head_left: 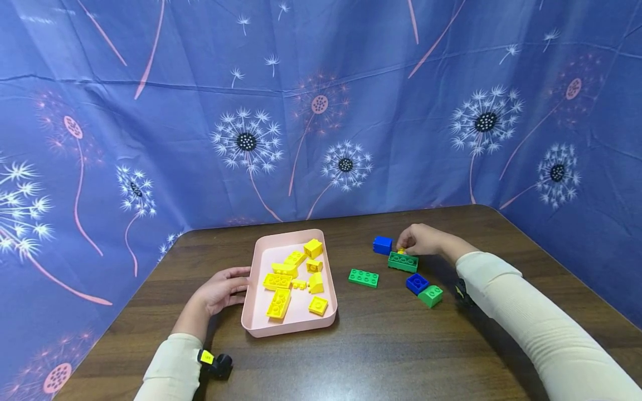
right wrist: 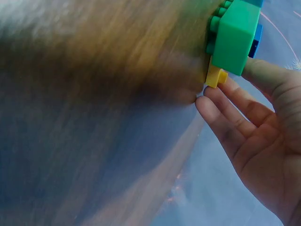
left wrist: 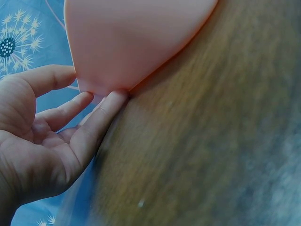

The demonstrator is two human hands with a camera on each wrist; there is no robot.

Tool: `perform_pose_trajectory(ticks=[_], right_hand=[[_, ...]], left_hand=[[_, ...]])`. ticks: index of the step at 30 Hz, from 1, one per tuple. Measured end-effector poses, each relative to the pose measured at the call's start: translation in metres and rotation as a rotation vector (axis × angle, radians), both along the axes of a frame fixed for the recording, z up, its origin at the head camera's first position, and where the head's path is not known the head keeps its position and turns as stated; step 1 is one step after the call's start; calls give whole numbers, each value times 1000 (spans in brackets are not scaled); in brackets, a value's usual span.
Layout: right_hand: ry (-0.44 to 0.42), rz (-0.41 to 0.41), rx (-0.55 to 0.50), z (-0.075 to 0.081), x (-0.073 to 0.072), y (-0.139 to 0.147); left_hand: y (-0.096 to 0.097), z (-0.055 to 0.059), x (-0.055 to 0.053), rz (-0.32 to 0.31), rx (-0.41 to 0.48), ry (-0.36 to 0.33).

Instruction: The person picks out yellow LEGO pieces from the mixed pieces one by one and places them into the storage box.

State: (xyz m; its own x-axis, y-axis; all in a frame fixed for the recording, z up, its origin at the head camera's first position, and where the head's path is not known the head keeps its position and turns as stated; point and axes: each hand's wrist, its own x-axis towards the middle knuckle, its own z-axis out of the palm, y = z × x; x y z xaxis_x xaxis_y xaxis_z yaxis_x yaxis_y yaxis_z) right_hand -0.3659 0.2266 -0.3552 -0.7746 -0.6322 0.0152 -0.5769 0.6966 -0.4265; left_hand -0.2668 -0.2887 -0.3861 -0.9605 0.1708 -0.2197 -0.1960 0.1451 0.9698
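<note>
My left hand [head_left: 222,292] lies at the left side of a pink tray [head_left: 289,333], its fingers loosely extended. In the left wrist view, the fingertips of that hand [left wrist: 56,127] touch the tray's outer wall [left wrist: 136,42]. Yellow toy bricks [head_left: 277,282] of several shapes lie inside the tray. Over at the right, my right hand [head_left: 423,239] pinches a small yellow brick [right wrist: 214,76], mostly hidden in the head view. Directly beside that yellow brick sits a long green brick [head_left: 403,262], with a blue brick [head_left: 382,245] to its left.
A flat green brick [head_left: 363,278] lies between the tray and the right-hand group. Nearer me, a blue brick [head_left: 417,283] touches a sloped green one [head_left: 431,296]. Blue dandelion-print cloth [head_left: 321,128] hangs behind the brown wooden table [head_left: 351,356].
</note>
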Motion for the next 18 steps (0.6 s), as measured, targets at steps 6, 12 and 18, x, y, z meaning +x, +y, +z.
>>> perform_pose_trajectory(ticks=[6, 12, 18], right_hand=[[-25, -33, 2, 1, 0, 5], [-67, -31, 10, 0, 0, 10], [-71, -29, 2, -1, 2, 11]], left_hand=[[1, 2, 1, 12, -8, -4], [2, 2, 1, 9, -2, -6], [2, 2, 1, 12, 1, -5]])
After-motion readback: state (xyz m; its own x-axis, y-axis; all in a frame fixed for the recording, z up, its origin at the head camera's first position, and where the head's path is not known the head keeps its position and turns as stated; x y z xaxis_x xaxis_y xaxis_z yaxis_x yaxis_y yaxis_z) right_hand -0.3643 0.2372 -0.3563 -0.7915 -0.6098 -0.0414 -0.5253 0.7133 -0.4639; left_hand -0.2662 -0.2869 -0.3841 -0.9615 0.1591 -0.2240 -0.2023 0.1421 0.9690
